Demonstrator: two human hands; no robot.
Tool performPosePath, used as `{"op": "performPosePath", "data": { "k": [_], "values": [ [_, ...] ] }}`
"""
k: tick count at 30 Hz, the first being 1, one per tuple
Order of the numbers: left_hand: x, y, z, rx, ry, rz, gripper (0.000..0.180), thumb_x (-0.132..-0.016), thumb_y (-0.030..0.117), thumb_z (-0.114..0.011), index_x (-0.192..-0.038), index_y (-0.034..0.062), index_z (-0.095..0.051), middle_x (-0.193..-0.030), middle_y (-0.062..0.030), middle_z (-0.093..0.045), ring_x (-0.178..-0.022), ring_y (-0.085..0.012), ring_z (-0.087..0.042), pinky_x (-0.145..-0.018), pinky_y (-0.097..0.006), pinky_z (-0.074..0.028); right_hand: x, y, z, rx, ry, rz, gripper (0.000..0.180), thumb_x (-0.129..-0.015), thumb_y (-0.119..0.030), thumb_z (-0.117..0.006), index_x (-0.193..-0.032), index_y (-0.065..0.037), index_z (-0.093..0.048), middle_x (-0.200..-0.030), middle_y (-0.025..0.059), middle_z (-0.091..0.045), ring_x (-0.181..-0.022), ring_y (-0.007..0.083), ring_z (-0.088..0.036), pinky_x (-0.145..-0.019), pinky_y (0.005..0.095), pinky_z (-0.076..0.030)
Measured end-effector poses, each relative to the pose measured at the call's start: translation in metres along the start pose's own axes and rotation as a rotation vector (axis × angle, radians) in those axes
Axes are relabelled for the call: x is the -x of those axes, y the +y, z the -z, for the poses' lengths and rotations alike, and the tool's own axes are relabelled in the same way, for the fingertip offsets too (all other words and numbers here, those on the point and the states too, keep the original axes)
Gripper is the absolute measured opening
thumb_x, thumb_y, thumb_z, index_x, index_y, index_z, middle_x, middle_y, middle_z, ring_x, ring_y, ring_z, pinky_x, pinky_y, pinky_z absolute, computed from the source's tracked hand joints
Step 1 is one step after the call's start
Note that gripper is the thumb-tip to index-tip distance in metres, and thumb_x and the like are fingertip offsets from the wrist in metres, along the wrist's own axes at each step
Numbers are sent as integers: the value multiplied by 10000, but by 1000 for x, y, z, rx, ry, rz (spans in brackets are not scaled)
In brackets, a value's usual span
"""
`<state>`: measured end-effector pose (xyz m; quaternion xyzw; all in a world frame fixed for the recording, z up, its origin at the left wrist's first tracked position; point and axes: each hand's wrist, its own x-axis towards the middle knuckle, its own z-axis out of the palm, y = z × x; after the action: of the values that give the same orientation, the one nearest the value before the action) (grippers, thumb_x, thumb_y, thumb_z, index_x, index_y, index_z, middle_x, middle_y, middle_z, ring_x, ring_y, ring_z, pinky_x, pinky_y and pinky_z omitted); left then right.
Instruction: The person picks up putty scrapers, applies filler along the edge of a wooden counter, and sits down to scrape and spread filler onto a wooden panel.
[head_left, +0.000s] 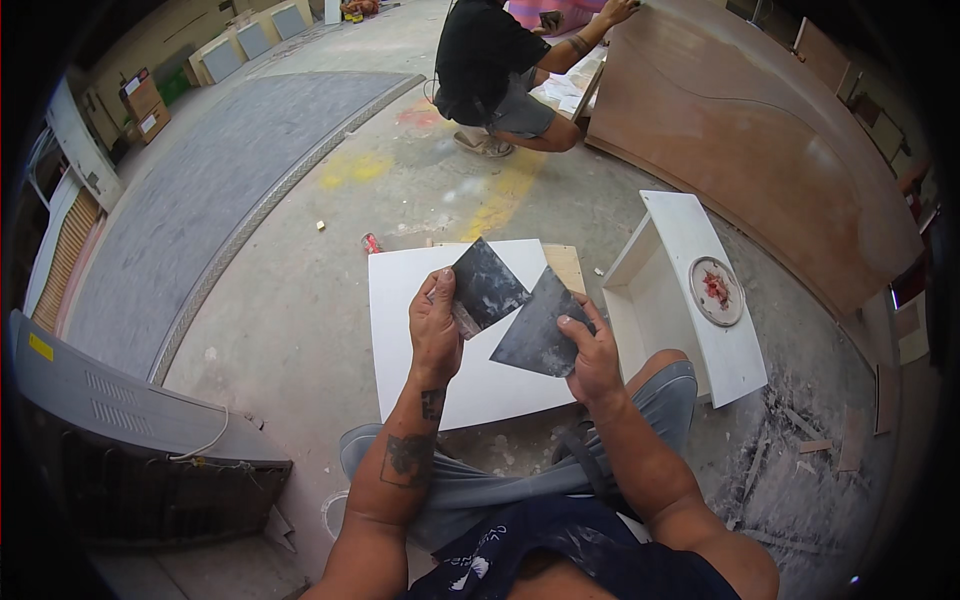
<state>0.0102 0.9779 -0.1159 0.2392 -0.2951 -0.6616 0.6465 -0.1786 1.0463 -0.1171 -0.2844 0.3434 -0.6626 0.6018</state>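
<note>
My left hand (438, 315) grips a dark, flat putty spreader (490, 283) by its edge, with pale smears on its face and a pinkish strip along the edge near my fingers. In my right hand (594, 352) is a second dark putty spreader (537, 330), pinched between thumb and fingers. The two blades meet or nearly meet at a corner; whether they touch I cannot tell. Both are held above a white panel (405, 350) lying low in front of me.
On the right stands a white open box (660, 225), with a round lid (738, 306) bearing reddish paste on top. A co-worker (490, 60) crouches ahead by a large brown panel (740, 150). A grey metal-cased unit (130, 400) lies at left; a small red can (371, 243) lies beyond the white panel.
</note>
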Motion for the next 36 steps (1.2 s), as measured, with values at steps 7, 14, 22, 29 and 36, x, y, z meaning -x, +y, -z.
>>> {"op": "performPosePath", "data": {
  "k": [7, 14, 22, 29, 36],
  "values": [
    [-3, 3, 12, -130, -56, -66, 299, -1054, 263, -532, -1104, -11, -642, -971, -51, -698, -832, -101, -658, -775, -257, -560, 3, -11, 1, 28, -71, -21, 375, -939, -9, -555, -1312, 23, -541, -1109, 89, -646, -1003, 146, -616, -925, 287, -490],
    [6, 22, 7, -22, -215, 182, 240, -994, 91, -573, -1186, -44, -623, -1044, -89, -710, -914, -156, -701, -841, -290, -573, -7, -18, 4, 182, -139, -7, 360, -935, -37, -566, -1288, 31, -559, -1124, 85, -647, -1001, 138, -609, -916, 269, -479],
    [20, 20, -1, -407, -388, 366, 335, -975, 122, -627, -1266, -41, -596, -1185, -124, -679, -1090, -225, -667, -962, -397, -568, -15, -52, -11, 513, -242, -33, 338, -937, -51, -551, -1265, 25, -583, -1126, 86, -649, -1016, 146, -603, -909, 276, -480],
    [17, 15, -4, -299, -294, 273, 339, -1002, 170, -613, -1279, -25, -597, -1206, -117, -671, -1119, -206, -644, -976, -389, -552, -19, -42, 1, 183, -94, 1, 335, -923, -27, -558, -1255, 12, -536, -1017, 85, -661, -848, 145, -682, -784, 290, -590],
    [18, 2, 4, -436, -246, 162, 332, -988, 185, -645, -1254, -10, -611, -1141, -92, -687, -1010, -162, -660, -875, -312, -549, 0, -12, -25, 50, -85, -94, 364, -947, -37, -566, -1293, 73, -535, -1092, 119, -656, -935, 151, -657, -832, 284, -561]
  ]
}}
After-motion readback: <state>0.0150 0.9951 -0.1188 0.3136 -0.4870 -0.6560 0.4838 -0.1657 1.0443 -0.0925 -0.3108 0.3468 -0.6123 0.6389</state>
